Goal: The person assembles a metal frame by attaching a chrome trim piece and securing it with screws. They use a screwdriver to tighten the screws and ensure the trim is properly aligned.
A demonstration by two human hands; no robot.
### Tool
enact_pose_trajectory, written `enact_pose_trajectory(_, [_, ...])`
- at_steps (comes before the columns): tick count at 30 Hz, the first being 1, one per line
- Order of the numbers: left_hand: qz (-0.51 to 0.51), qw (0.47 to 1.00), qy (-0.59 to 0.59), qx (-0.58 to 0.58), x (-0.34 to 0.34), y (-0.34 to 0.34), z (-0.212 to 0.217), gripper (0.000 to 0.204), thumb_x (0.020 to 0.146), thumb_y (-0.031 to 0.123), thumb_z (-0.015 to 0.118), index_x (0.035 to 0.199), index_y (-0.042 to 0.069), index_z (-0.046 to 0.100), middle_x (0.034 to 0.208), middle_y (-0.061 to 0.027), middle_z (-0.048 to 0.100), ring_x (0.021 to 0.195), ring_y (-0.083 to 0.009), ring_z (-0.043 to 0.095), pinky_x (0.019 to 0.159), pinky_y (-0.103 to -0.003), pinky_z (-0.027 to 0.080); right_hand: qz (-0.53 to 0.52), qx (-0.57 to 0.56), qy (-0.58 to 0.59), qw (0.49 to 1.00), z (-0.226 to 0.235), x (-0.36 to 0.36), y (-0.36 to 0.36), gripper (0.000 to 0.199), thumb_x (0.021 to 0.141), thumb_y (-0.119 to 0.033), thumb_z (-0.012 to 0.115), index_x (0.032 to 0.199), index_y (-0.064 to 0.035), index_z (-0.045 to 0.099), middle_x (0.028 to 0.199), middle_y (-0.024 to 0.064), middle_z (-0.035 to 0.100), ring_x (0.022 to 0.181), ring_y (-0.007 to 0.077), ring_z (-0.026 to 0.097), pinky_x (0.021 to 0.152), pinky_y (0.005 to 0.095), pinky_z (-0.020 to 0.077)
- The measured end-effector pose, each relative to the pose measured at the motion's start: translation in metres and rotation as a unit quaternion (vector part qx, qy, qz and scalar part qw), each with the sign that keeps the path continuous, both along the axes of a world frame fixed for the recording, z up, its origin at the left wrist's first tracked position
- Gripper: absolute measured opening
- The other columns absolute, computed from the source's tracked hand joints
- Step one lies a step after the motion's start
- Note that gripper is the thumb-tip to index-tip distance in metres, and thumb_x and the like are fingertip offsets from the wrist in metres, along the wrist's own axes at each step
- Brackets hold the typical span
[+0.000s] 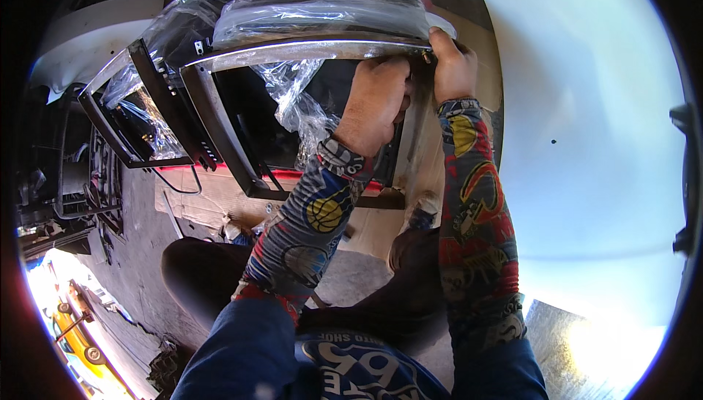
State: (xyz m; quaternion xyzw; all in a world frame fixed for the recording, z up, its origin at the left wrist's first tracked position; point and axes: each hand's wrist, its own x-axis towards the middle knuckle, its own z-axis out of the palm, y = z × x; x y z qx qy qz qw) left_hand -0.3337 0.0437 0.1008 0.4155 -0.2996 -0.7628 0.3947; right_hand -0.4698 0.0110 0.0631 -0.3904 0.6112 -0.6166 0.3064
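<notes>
A large dark metal frame (220, 112) with a pale, worn top bar stands upright in front of me. My right hand (455, 72) is closed round its upper right corner, thumb on top. Beside a small brass-coloured fastener (427, 56) on that corner, my left hand (377, 100) reaches inside the opening. Its fingers are curled near the right upright, and what they hold is hidden. Crumpled clear plastic (304, 110) hangs within the opening. A second, smaller dark metal frame (110, 136) adjoins on the left, with holes along its side bar.
Clear plastic sheeting (315, 4) covers a bulky thing behind the frame. A large white panel (578, 129) fills the right side. Cardboard (370, 228) lies underfoot near my legs. Dark metal parts (95, 180) are piled at left, with a yellow car (84, 341) outside beyond.
</notes>
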Motion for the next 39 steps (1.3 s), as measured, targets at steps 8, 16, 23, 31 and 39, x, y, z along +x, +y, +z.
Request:
enact_pose_trajectory(8, [-0.021, 0.998, -0.047, -0.019, -0.012, -0.008, 0.007, 0.013, 0.089, 0.019, 0.055, 0.078, 0.013, 0.053, 0.063, 0.0051, 0.045, 0.047, -0.0058, 0.038, 0.042, -0.023, 0.027, 0.005, 0.011, 0.007, 1.0, 0.004, 0.001, 0.0, 0.049, 0.082, -0.041, 0.072, 0.097, 0.0054, 0.072, 0.093, 0.0177, 0.074, 0.089, 0.0271, 0.071, 0.081, 0.0359, 0.0507])
enact_pose_trajectory(16, [0.046, 0.95, -0.14, -0.276, 0.004, -0.003, -0.022, 0.019, 0.089, 0.011, 0.052, 0.081, -0.002, 0.062, 0.07, -0.0109, 0.063, 0.057, -0.0174, 0.056, 0.054, -0.034, 0.044, 0.026, 0.027, 0.12, 0.992, -0.01, -0.013, -0.004, 0.053, 0.082, -0.046, 0.073, 0.097, 0.0046, 0.072, 0.094, 0.0185, 0.074, 0.089, 0.0316, 0.071, 0.08, 0.0388, 0.0507])
enact_pose_trajectory(23, [0.298, 0.749, -0.516, -0.291, 0.173, 0.038, -0.068, 0.044, 0.092, 0.04, 0.066, 0.097, -0.003, 0.057, 0.077, -0.016, 0.063, 0.069, -0.0285, 0.063, 0.065, -0.042, 0.05, 0.027, -0.023, 0.048, 0.998, -0.013, -0.011, -0.004, 0.055, 0.085, -0.044, 0.071, 0.096, 0.0098, 0.071, 0.093, 0.0175, 0.072, 0.089, 0.0273, 0.067, 0.082, 0.0381, 0.0488])
enact_pose_trajectory(31, [0.06, 0.67, -0.73, -0.122, 0.3, 0.007, -0.12, 0.062, 0.092, 0.063, 0.053, 0.11, 0.006, 0.067, 0.093, -0.0276, 0.068, 0.094, -0.0463, 0.065, 0.077, -0.053, 0.052, 0.001, 0.005, 0.051, 0.999, -0.007, -0.007, 0.0, 0.053, 0.086, -0.039, 0.071, 0.097, 0.0125, 0.07, 0.087, 0.0148, 0.07, 0.08, 0.0215, 0.061, 0.077, 0.0362, 0.0471])
enact_pose_trajectory(39, [0.053, 0.622, -0.741, -0.249, 0.311, -0.009, -0.068, 0.053, 0.095, 0.053, 0.051, 0.088, 0.005, 0.071, 0.079, -0.0237, 0.068, 0.079, -0.0448, 0.067, 0.069, -0.053, 0.054, -0.012, 0.022, 0.072, 0.997, -0.016, -0.014, -0.005, 0.056, 0.09, -0.044, 0.063, 0.099, 0.0117, 0.069, 0.093, 0.0208, 0.071, 0.086, 0.0277, 0.063, 0.081, 0.0378, 0.0471])
